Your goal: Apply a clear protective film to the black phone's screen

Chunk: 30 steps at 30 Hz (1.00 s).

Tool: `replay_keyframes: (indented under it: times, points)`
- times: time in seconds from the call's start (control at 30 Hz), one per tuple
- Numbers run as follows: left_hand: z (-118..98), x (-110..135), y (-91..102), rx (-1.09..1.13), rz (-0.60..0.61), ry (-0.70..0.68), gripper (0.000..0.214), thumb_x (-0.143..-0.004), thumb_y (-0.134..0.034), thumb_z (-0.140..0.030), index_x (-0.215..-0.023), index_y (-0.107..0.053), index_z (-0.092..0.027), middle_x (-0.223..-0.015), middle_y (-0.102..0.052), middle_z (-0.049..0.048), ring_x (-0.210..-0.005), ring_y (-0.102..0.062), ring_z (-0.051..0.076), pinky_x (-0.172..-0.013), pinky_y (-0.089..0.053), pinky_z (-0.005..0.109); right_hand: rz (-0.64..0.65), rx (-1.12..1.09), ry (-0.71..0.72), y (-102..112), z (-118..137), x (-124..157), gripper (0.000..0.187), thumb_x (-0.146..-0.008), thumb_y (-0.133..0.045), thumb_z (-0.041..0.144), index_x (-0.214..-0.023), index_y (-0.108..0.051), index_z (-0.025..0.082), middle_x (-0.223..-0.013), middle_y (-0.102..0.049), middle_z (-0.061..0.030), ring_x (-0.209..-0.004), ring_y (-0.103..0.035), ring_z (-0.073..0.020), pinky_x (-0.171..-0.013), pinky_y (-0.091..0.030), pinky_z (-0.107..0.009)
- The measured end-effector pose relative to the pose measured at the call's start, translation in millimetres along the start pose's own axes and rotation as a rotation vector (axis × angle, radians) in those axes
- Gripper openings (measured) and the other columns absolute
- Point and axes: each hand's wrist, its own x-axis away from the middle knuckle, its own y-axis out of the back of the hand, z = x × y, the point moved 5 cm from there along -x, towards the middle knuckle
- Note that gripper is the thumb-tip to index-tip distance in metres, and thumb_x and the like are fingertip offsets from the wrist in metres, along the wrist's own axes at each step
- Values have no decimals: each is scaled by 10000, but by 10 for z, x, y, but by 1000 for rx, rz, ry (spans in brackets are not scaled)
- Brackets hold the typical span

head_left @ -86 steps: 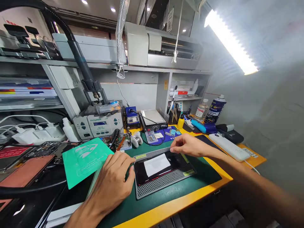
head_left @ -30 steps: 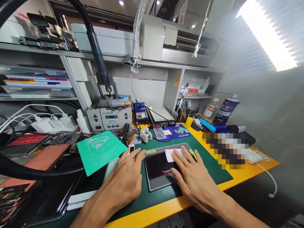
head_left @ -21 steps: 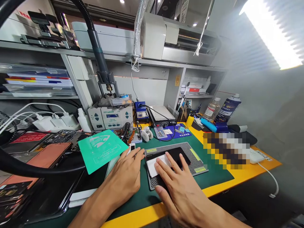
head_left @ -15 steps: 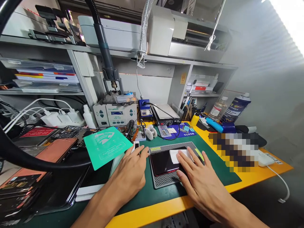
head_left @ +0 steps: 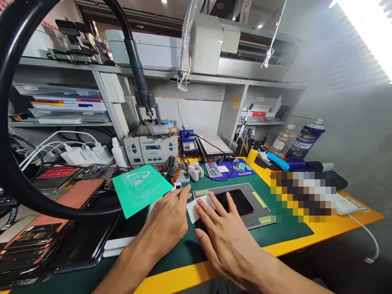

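A black phone (head_left: 235, 201) lies face up on a grey perforated mat (head_left: 259, 212) on the green bench mat. My right hand (head_left: 225, 237) lies flat with fingers stretched out, pressing a white wipe (head_left: 193, 208) onto the phone's left end. My left hand (head_left: 165, 220) rests on the green mat just left of the grey mat, fingers loosely together, its fingertips reaching the mat's near-left corner. Nothing shows in its grasp.
A green cutting-film sheet (head_left: 141, 192) leans left of my hands. A soldering station (head_left: 151, 147), hot plate (head_left: 211, 149), bottles (head_left: 304, 141) and a tool cup line the back. Phone parts (head_left: 73, 196) and a thick black hose (head_left: 18, 179) crowd the left. Yellow bench edge (head_left: 288, 247) runs in front.
My right hand has slid the white wipe back and forth along the phone screen; since half a second ago it moved from the right end to the left end. The left hand stayed put.
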Motion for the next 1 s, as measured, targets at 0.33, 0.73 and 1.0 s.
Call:
replay_keyframes:
  times: [0.33, 0.73, 1.0]
  points:
    - [2, 10, -64, 17, -34, -64, 575, -841, -332, -19, -1384, -519, -53, -1283, -705, 136, -1223, -626, 272, -1071, -504, 480, 10, 62, 22, -229, 62, 324, 627, -1039, -314, 443, -1586, -264, 141, -1627, -139, -36, -1499, -89, -462, -1087, -99, -846]
    - [-14, 31, -137, -41, 46, -94, 538, -872, -365, -100, -1363, -585, -107, -1403, -618, 164, -1337, -547, 299, -1141, -432, 545, -115, 253, -71, -89, -322, 632, 591, -1050, -329, 412, -1562, -323, 116, -1615, -245, -81, -1468, -204, -504, -1052, -234, -869]
    - [7, 43, -149, -64, 79, -96, 568, -849, -349, -55, -1354, -597, -137, -1409, -618, 136, -1365, -522, 272, -1165, -407, 533, -47, 94, 26, -193, 43, 383, 622, -1046, -303, 455, -1573, -301, 124, -1634, -186, -73, -1498, -99, -474, -1089, -147, -854]
